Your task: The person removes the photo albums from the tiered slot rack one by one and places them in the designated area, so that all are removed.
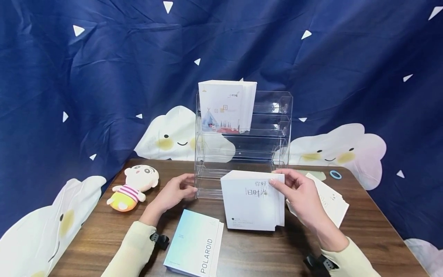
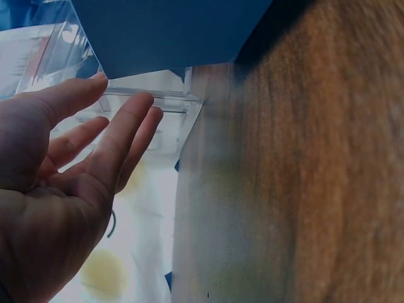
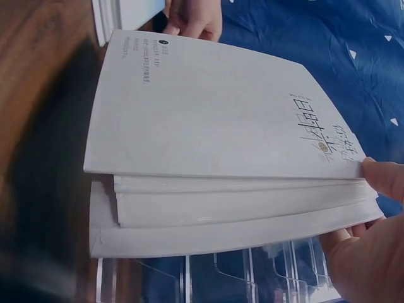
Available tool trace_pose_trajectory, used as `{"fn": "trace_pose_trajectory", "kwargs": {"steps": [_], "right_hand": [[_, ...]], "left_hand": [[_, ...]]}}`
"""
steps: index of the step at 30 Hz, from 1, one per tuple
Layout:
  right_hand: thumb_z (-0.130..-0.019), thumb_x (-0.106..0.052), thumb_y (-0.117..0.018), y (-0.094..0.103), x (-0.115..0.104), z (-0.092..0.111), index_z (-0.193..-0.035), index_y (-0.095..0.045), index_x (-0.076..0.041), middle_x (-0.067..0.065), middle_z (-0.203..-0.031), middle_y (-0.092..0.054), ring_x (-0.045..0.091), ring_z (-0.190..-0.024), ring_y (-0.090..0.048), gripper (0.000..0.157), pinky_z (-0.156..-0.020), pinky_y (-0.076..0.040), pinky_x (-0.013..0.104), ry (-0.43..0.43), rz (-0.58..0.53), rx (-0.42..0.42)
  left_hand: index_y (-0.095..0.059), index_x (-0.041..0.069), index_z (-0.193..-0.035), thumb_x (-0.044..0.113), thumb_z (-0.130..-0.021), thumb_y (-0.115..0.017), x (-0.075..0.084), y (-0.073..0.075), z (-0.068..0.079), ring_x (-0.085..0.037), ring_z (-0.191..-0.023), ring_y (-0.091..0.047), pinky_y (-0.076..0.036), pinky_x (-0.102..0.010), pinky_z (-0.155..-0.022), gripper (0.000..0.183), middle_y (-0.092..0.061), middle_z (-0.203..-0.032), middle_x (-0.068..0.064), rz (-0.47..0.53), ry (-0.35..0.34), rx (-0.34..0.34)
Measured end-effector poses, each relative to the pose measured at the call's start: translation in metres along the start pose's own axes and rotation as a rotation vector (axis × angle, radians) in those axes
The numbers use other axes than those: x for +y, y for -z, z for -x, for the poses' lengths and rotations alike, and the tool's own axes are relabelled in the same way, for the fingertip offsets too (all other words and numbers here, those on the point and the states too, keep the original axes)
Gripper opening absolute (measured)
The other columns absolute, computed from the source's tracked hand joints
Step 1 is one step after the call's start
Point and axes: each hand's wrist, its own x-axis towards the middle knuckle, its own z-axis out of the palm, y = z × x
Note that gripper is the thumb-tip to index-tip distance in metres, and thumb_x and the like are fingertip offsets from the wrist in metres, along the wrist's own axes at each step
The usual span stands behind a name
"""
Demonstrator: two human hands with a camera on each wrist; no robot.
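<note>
A thick white book [image 1: 250, 204] with dark lettering on its cover stands tilted in front of a clear acrylic rack [image 1: 242, 144]. My right hand [image 1: 302, 192] grips its upper right edge, thumb on the cover and fingers behind. In the right wrist view the book [image 3: 214, 120] shows its pages between the covers. My left hand [image 1: 178, 191] is at the rack's lower left side. Seen from the left wrist, that hand [image 2: 76, 158] has its fingers extended, fingertips right at the rack's clear edge [image 2: 158, 101].
Another white book [image 1: 221, 107] with a tent picture stands on the rack's upper left. A pale blue POLAROID book [image 1: 194, 244] lies in front. More white books [image 1: 328, 202] lie at right, near a blue ring [image 1: 335, 175]. A plush doll [image 1: 133, 187] lies at left.
</note>
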Motion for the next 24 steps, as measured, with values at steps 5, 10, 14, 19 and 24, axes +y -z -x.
{"fn": "trace_pose_trajectory", "kwargs": {"steps": [5,10,14,19,24], "right_hand": [[-0.1,-0.011,-0.086,-0.001,0.007,0.01,-0.128,-0.077,0.001,-0.011,-0.083,-0.069,0.003,-0.075,-0.06,0.032,-0.067,-0.053,0.02,-0.038,-0.053,-0.015],[-0.1,-0.008,-0.085,-0.001,0.012,0.017,-0.127,-0.077,0.003,-0.01,-0.082,-0.067,0.002,-0.074,-0.057,0.03,-0.065,-0.05,0.019,-0.036,-0.075,-0.014],[-0.101,-0.006,-0.082,-0.001,0.015,0.022,-0.128,-0.074,0.007,-0.011,-0.089,-0.074,0.0,-0.08,-0.065,0.031,-0.071,-0.055,0.017,-0.057,-0.116,-0.038],[-0.102,-0.005,-0.081,0.001,0.019,0.028,-0.132,-0.071,0.012,-0.011,-0.099,-0.081,0.001,-0.089,-0.074,0.036,-0.079,-0.061,0.018,-0.118,-0.17,-0.072],[-0.102,-0.004,-0.08,0.004,0.025,0.035,-0.134,-0.069,0.014,-0.01,-0.101,-0.084,0.002,-0.091,-0.077,0.038,-0.08,-0.064,0.02,-0.141,-0.208,-0.123]], "left_hand": [[-0.06,0.005,-0.157,0.019,-0.107,-0.078,0.001,0.0,0.0,-0.025,-0.119,-0.078,-0.064,-0.043,-0.103,0.055,-0.076,-0.141,-0.016,0.002,0.014,-0.002],[-0.059,0.004,-0.158,0.018,-0.107,-0.077,0.002,0.0,0.0,-0.025,-0.118,-0.078,-0.066,-0.041,-0.101,0.056,-0.075,-0.141,-0.018,0.023,0.023,-0.01],[-0.058,0.004,-0.159,0.018,-0.107,-0.077,0.002,0.0,0.0,-0.025,-0.118,-0.078,-0.066,-0.04,-0.1,0.057,-0.075,-0.142,-0.019,0.032,0.022,-0.01],[-0.057,0.001,-0.158,0.017,-0.107,-0.077,0.001,-0.001,0.0,-0.027,-0.118,-0.078,-0.067,-0.041,-0.099,0.057,-0.074,-0.142,-0.022,0.053,0.003,-0.015],[-0.058,0.001,-0.157,0.017,-0.107,-0.077,0.0,-0.001,0.0,-0.027,-0.117,-0.078,-0.066,-0.043,-0.1,0.056,-0.074,-0.141,-0.022,0.044,-0.006,-0.01]]}}
